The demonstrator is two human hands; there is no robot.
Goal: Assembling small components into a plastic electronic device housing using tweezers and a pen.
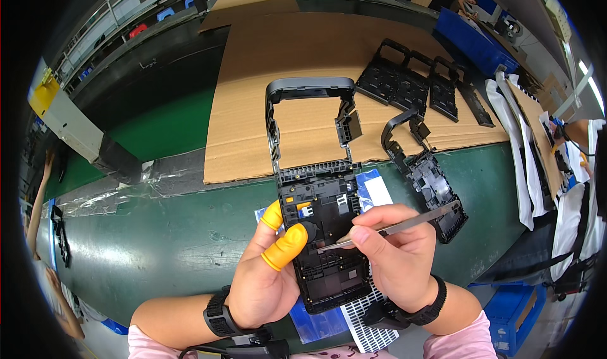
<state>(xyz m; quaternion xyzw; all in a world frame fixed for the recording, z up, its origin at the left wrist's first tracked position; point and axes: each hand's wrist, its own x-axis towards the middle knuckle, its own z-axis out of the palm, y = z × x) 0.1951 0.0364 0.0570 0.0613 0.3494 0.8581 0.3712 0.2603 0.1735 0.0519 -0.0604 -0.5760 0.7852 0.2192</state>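
A black plastic housing point(329, 198) with a tall open loop at its far end is held upright before me, tilted away. My left hand point(259, 289), with yellow finger cots point(288, 246) on the thumb and one finger, is closed around its left edge. Pinched in my right hand point(404, 267) is a pair of metal tweezers point(414, 221). Their tips meet the middle of the housing's inner face; whether they grip a small part I cannot tell. Under the housing lie a white sheet with rows of dark rectangles point(373, 339) and a blue sheet point(319, 321).
A similar black housing point(436, 191) lies on the green table point(171, 245) to the right. Several more black housings point(408, 84) rest on the brown cardboard point(284, 49) behind. White strips point(515, 150) hang at the right, near a blue bin point(474, 40). Other people work nearby.
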